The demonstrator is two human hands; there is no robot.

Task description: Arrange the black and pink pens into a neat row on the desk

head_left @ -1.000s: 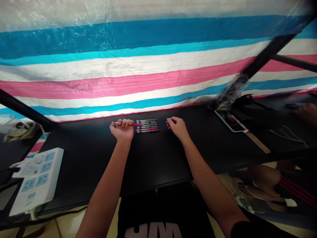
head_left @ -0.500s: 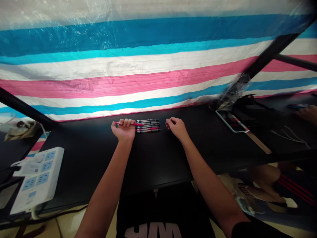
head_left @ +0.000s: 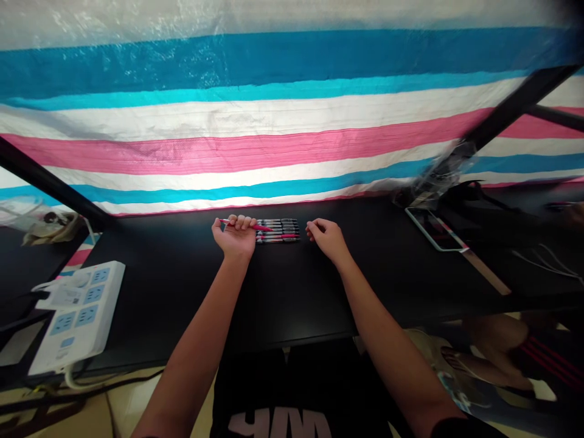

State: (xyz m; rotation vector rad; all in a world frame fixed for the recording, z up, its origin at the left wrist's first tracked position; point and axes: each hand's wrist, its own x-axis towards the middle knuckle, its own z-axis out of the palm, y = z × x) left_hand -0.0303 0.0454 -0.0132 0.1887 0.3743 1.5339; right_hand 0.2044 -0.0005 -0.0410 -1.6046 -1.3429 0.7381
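My left hand (head_left: 236, 236) is closed around a pink pen (head_left: 264, 229), palm turned up, with the pen's tip pointing right. Just right of that hand a row of several pens (head_left: 285, 222) lies side by side on the black table (head_left: 283, 292); most look black and clear, and one is pink (head_left: 289, 236). The held pen partly overlaps the row, and my left fingers hide the row's left ends. My right hand (head_left: 326, 236) rests at the right of the row, apart from it, fingers curled together. Whether anything is between those fingertips is too small to tell.
A white power strip (head_left: 98, 322) with plugs lies at the left. At the right are a phone (head_left: 433, 230), a wooden strip (head_left: 486, 271), crumpled clear plastic (head_left: 449, 170) and white cables (head_left: 542, 261). A striped sheet (head_left: 255, 146) hangs behind. Another person's legs (head_left: 497, 347) show lower right.
The pink pen in my left hand has tipped slightly, its right end lower. My right hand has barely moved. The whole view has shifted a little, and the other person's hand at right is gone from sight.
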